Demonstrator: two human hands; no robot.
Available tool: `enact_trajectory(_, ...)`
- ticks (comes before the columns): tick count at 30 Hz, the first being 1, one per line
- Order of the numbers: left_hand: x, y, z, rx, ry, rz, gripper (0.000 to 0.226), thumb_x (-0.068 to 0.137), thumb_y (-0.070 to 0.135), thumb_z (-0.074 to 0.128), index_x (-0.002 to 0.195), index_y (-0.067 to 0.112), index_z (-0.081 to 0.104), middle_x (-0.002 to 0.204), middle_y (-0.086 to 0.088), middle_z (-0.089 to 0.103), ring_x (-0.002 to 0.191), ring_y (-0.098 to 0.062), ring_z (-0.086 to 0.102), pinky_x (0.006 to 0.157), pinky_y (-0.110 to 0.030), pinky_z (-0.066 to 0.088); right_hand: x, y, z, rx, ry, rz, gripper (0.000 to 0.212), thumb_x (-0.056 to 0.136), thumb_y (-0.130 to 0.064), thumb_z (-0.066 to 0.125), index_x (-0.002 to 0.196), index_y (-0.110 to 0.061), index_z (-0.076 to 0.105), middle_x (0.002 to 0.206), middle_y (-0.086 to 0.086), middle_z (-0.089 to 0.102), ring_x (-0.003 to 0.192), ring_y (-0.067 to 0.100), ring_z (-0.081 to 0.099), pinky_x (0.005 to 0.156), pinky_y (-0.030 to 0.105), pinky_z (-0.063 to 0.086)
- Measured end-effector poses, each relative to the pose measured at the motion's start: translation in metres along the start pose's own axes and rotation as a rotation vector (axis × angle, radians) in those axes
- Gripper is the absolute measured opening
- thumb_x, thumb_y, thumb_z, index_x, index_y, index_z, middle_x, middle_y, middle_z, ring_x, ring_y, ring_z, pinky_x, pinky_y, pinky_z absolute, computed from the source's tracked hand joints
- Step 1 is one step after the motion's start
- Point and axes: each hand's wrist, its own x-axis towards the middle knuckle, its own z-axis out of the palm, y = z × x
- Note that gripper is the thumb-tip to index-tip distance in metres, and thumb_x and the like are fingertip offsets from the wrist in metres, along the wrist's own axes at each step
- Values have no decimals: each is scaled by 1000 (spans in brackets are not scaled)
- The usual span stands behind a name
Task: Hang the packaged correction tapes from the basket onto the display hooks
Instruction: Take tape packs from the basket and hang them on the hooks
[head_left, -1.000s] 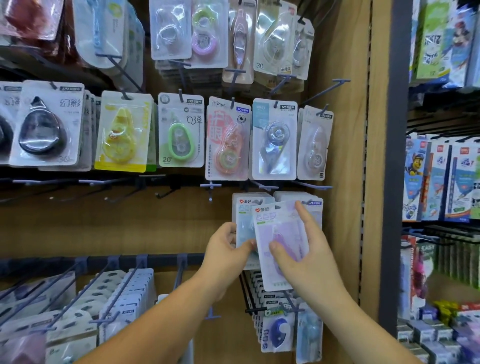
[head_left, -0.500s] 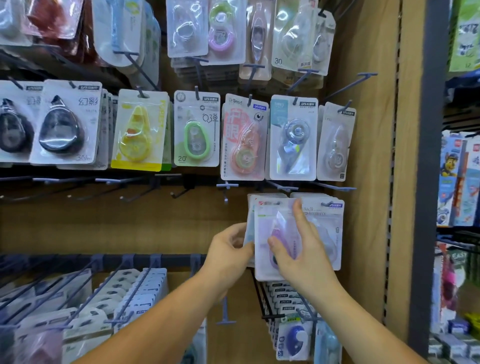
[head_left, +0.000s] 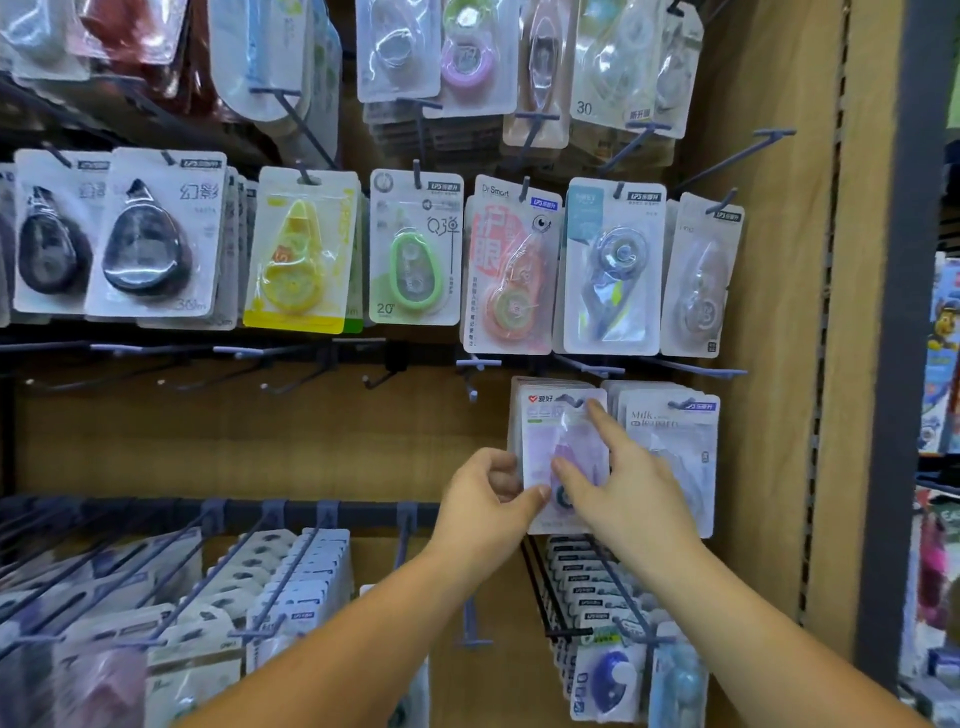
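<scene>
Sitting squarer now, purple packet; left hand still pinching.

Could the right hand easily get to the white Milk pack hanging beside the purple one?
Probably yes. The Milk pack hangs at the front of its stack, right beside the right hand, with nothing else before it; that hand only needs to leave the purple pack.

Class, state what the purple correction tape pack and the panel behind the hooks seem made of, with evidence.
The purple correction tape pack: clear glossy plastic blister on printed card, judging by glare streaks. The panel: matt wood or wood-look laminate; pale grain lines show.
</scene>
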Motion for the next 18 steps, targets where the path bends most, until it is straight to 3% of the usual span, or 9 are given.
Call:
enact_trajectory(3,12,0,4,-39,-13,16,11,93,21,78,95,18,68,81,-2,72,73,-16,70,75,-44,62,-16,2,-16,-106,81,-98,67,97,-53,58,158,-46,31,107,-1,67,106,26,62,85,42,53)
enact_trajectory(6,23,-5,4,-35,-3,-1,12,95,17,76,94,10,66,80,-10,66,72,-23,63,73,-52,60,-24,14,-31,-89,304,-203,53,95,-49,60,146,-41,52,110,-14,58,100,14,60,72,36,52)
enact_trajectory(8,29,-7,5,-36,23,-28,15,96,18,74,97,7,65,84,-17,65,74,-24,61,72,-52,61,-17,31,-33,-161,388,-239,52,93,-40,66,143,-30,57,112,-9,48,105,17,52,68,32,44)
enact_trajectory(10,33,-7,6,-41,35,-55,15,98,18,72,98,6,64,88,-18,65,76,-25,62,68,-44,61,-5,50,-30,-259,346,-220,58,93,-37,68,148,-27,53,128,2,45,122,26,44,73,35,47)
enact_trajectory(13,37,-7,7,-58,26,-85,13,100,18,69,100,7,63,91,-16,68,79,-25,67,62,-36,59,7,68,-22,-285,273,-164,61,95,-39,67,153,-37,46,150,8,32,138,33,34,86,44,52)
enact_trajectory(18,41,-9,3,-41,52,-119,8,100,22,69,102,15,66,108,-20,71,99,-35,72,62,-31,60,23,76,-13,-202,193,-106,68,96,-41,69,156,-47,37,149,8,29,133,32,40,83,42,52)
